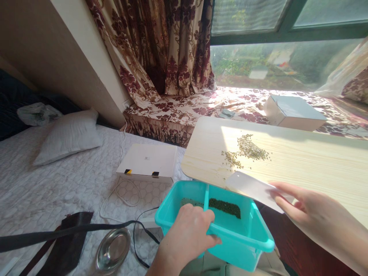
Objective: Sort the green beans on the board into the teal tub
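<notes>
My left hand [188, 234] is closed round the near rim of a turquoise two-part plastic bin [244, 241], held just below the table's edge. Small green beans [224, 207] lie in both halves of the bin. My right hand [313, 216] pinches a white plastic scraper card [251, 188] that rests on the light wooden table [301, 161], its edge over the bin. A scattered pile of green beans [248, 148] lies on the table beyond the card.
A white box [148, 163] and a pillow [67, 136] lie on the quilted bed at the left. A steel bowl [112, 250], black straps and cables sit at the lower left. Another white box [293, 111] rests on the floral window seat.
</notes>
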Demonstrator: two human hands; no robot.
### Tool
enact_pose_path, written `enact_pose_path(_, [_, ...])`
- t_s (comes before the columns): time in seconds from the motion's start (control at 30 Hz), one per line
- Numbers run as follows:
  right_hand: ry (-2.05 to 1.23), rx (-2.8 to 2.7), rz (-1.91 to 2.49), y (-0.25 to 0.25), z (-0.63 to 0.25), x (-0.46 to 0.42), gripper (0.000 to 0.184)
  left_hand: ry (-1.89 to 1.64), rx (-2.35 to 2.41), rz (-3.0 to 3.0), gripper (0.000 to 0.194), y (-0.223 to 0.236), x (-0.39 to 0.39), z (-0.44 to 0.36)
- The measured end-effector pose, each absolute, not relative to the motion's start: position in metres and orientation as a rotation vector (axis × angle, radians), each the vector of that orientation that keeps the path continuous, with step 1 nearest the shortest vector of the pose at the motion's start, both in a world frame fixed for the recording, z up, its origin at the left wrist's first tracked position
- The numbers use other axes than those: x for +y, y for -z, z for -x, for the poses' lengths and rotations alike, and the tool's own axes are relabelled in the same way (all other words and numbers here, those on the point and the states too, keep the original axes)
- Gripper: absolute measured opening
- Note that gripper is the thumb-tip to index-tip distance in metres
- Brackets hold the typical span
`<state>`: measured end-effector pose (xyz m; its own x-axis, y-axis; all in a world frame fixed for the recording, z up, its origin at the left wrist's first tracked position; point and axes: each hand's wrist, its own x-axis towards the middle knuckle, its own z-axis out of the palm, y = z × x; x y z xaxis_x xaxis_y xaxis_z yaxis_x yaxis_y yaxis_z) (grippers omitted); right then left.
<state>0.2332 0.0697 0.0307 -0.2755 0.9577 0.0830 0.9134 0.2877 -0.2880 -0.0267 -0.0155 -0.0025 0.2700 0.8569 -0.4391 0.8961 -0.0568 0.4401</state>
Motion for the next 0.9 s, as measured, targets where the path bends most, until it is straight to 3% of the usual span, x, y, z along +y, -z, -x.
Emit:
enact_pose_path(0.4, [-0.249, -2.317, 1.856, -0.035, -0.226, 0.079, 0.033, 0.039, 1.577, -1.913, 0.032, 0.006, -0.016, 0.027])
enact_pose_path(0.9, [-0.252, -2.354, 1.618, -0.033, -0.216, 0.079, 0.032, 0.059, 1.566, -1.933, 0.030, 0.005, -0.016, 0.025])
